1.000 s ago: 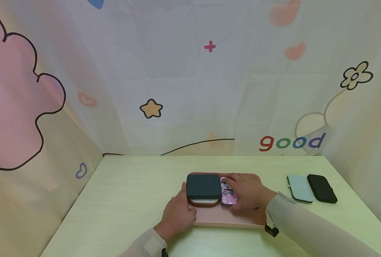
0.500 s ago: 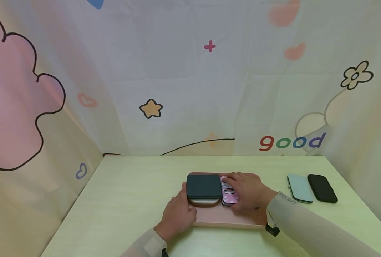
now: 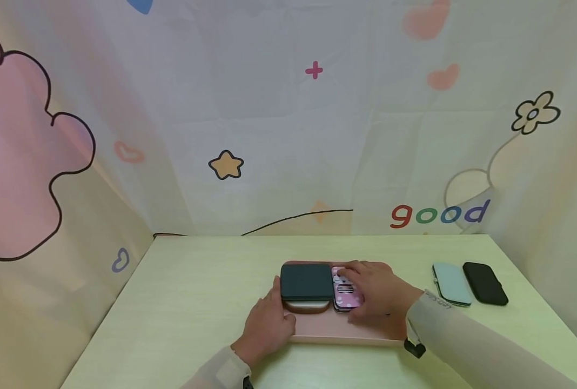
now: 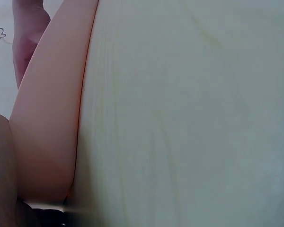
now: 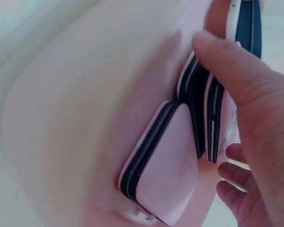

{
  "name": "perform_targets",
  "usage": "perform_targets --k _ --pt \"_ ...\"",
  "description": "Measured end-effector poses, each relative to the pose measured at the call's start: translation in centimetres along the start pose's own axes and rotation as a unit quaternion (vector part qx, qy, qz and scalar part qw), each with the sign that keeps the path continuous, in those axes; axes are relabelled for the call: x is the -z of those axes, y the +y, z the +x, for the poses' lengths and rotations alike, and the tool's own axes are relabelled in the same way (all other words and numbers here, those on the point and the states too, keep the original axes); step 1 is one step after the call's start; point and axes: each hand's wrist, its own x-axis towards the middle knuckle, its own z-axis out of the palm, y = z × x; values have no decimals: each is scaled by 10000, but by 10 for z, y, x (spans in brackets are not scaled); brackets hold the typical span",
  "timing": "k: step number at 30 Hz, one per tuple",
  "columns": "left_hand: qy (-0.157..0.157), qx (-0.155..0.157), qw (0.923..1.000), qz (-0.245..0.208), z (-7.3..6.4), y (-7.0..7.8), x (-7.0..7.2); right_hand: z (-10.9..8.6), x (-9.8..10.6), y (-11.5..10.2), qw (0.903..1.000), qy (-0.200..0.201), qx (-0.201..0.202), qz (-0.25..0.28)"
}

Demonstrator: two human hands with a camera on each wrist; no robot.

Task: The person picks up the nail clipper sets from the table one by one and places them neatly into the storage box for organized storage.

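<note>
A shallow pink tray (image 3: 337,330) lies on the table with several flat zip cases in it. My left hand (image 3: 268,321) holds its left front corner, fingers along the outer side and thumb at the rim. At the tray's left, a dark teal case (image 3: 307,282) sits on top of a white and a brown one. My right hand (image 3: 378,289) grips a pink patterned zip case (image 3: 343,298), seen also in the right wrist view, thumb at one end and fingers curled on its far side. Beside it stand a black-sided case (image 5: 195,101) and a leaning plain pink case (image 5: 168,168), mostly hidden in the head view.
Right of the tray, a pale mint case (image 3: 453,283) and a black case (image 3: 485,283) lie side by side on the table (image 3: 210,281). A printed curtain (image 3: 279,108) hangs behind and at both sides.
My right hand has shifted very slightly right, so a little more of the pink patterned case shows. The whole head view drifts a touch. My left hand stays at the tray.
</note>
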Motion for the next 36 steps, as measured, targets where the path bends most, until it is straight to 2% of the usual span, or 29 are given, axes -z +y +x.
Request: perform_targets --k 4,8,15,22,25,33,36 --pt "4 14 10000 -3 -1 1 1 -3 5 4 9991 56 -178 378" --pt "8 15 10000 7 -1 1 2 -7 9 12 9981 39 -509 337" --pt "-21 23 10000 -6 0 -1 0 -23 18 34 9964 210 -528 628" --pt "62 3 10000 -26 0 -2 -1 -40 26 59 9957 392 -685 484" --pt "58 23 10000 -25 0 -2 -2 -51 28 72 9939 469 -875 491" --pt "28 22 10000 20 0 -1 -2 -82 24 109 9909 447 -1204 389" --pt "7 41 10000 15 0 -1 -2 -89 21 120 9893 296 -1387 334"
